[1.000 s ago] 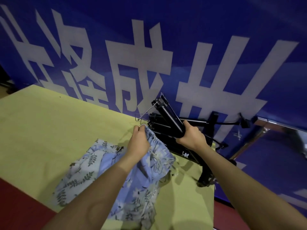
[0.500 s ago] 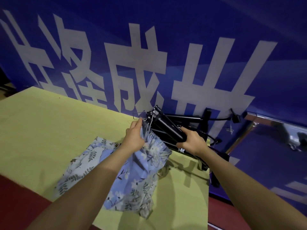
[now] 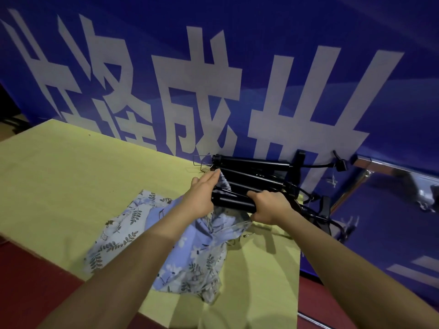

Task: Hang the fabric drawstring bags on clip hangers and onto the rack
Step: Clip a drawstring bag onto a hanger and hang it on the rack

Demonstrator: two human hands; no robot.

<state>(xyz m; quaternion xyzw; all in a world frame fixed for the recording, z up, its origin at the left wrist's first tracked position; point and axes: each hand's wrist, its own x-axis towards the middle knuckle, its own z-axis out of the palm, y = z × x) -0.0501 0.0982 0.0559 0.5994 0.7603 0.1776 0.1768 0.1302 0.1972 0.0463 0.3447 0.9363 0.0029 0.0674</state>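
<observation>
Fingers of right hand (image 3: 268,206) clench black rack tube (image 3: 234,204); left hand (image 3: 202,194) straight against floral bag (image 3: 190,252).

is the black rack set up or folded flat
Folded: the black rack lies collapsed on the yellow table, tubes bunched side by side, right hand gripping one.

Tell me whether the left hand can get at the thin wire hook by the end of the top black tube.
Probably yes. The left hand lies with fingertips just below the thin wire hook, nothing between them. It presses floral blue fabric though, so reaching would mean releasing it.
</observation>
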